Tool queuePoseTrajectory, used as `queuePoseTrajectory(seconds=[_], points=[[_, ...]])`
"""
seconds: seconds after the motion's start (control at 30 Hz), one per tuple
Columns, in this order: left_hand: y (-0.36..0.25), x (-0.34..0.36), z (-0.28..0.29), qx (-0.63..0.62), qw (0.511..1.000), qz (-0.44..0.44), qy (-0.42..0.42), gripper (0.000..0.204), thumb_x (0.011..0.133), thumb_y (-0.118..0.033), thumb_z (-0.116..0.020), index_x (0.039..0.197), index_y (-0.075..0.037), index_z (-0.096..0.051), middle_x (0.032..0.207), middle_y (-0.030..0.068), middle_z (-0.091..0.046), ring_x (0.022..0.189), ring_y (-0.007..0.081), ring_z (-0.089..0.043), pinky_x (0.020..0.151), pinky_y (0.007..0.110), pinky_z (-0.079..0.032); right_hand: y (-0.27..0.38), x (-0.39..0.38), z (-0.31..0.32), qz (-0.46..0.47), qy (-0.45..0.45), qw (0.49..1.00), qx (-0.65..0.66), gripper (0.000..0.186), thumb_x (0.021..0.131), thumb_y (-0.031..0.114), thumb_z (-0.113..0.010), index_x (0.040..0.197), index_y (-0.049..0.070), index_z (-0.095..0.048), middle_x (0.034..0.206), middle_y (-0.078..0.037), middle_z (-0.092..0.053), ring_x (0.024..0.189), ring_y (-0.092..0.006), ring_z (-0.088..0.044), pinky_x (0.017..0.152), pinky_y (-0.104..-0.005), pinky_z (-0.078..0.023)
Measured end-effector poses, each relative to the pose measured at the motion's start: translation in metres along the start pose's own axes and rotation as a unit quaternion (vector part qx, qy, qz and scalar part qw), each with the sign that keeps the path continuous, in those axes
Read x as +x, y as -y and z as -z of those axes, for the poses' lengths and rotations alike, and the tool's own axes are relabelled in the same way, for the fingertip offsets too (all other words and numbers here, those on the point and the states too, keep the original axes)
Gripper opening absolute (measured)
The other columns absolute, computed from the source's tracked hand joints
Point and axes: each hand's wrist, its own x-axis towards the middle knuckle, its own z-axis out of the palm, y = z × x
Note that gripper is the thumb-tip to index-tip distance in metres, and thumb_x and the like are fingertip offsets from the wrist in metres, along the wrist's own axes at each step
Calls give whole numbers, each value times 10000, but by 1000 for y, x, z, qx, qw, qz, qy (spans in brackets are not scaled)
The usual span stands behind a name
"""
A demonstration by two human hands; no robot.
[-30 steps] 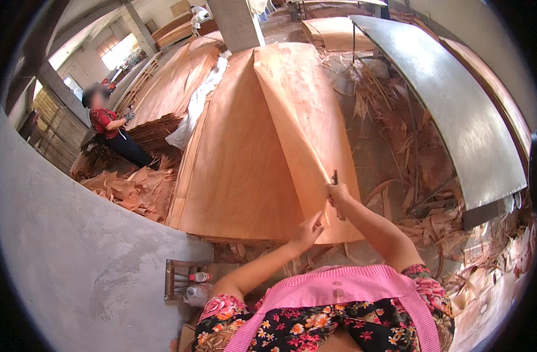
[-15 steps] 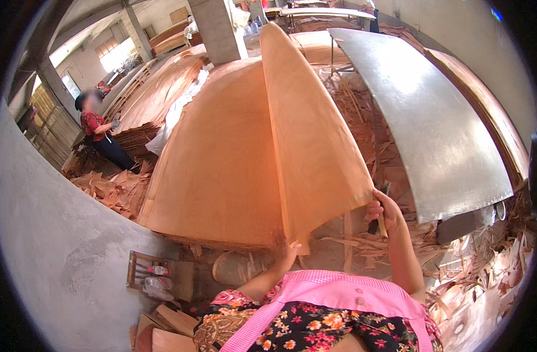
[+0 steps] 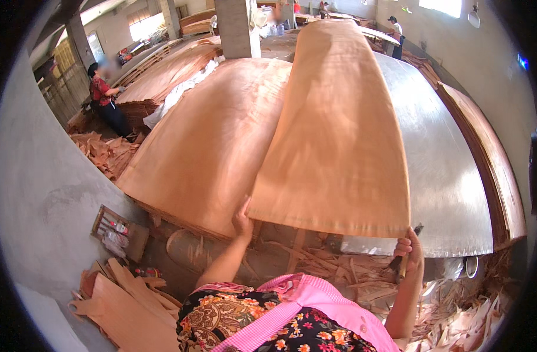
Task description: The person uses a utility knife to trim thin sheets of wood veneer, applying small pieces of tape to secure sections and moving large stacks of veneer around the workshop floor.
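A long, thin wood veneer sheet (image 3: 339,146) hangs raised between my hands, its near edge spanning from one to the other. My left hand (image 3: 242,221) is closed on the sheet's near left corner. At the near right corner my right hand (image 3: 410,247) pinches the sheet, and a slim tool with a wooden handle (image 3: 403,268) also sits in that hand; its working end is hard to make out. To the left lies a broad stack of veneer (image 3: 204,141). On the right, a shiny metal-topped table (image 3: 456,182) is partly covered by the raised sheet.
Veneer scraps (image 3: 456,314) litter the floor at the right. A small open box (image 3: 121,233) with bottles stands near the grey wall at left. Another veneer stack (image 3: 485,152) runs along the far right. A concrete pillar (image 3: 238,29) and a co-worker (image 3: 107,100) are farther off.
The sheet has swung from folded up over the left stack to spread flat toward the metal table. Both hands have moved apart; the view has turned slightly.
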Motion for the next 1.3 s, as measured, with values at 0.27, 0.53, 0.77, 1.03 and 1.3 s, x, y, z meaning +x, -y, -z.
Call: queuePoseTrajectory(seconds=[0.27,0.53,0.77,1.03,1.3], points=[[-182,-31,-124,114,934,-309,140,299,768,-40,-447,1028,-51,-595,1095,94,-578,1047,245,-532,905,371,-399,201,-55,108,188,-237,905,-300,148,828,240,-547,789,116,-477,522,25,-402,379,-86,-352,360,-228,-314],[-282,-169,-276,87,907,-295,288,285,767,-75,-429,996,-51,-596,1055,121,-590,1010,272,-544,865,385,-412,344,-111,183,222,-265,846,-406,160,828,243,-529,839,92,-476,508,28,-402,360,-67,-346,355,-227,-319],[-326,-273,-360,95,919,-243,297,280,760,-69,-445,988,-86,-605,1052,99,-593,1045,299,-508,893,427,-368,435,-137,277,235,-290,831,-414,175,807,205,-537,922,72,-534,507,39,-408,364,-50,-335,339,-209,-294],[-337,-351,-384,226,899,-216,307,330,775,-83,-458,1076,-149,-576,1241,28,-472,1198,262,-369,964,547,-229,475,-156,367,274,-339,793,-425,51,766,135,-562,794,92,-559,464,44,-379,337,-56,-338,314,-207,-262],[-357,-389,-396,268,889,-206,310,335,800,-129,-443,1120,-143,-540,1251,37,-453,1222,272,-331,954,617,-168,486,-138,475,331,-410,668,-525,134,748,143,-593,716,17,-563,490,-43,-494,377,-137,-457,370,-294,-342]])
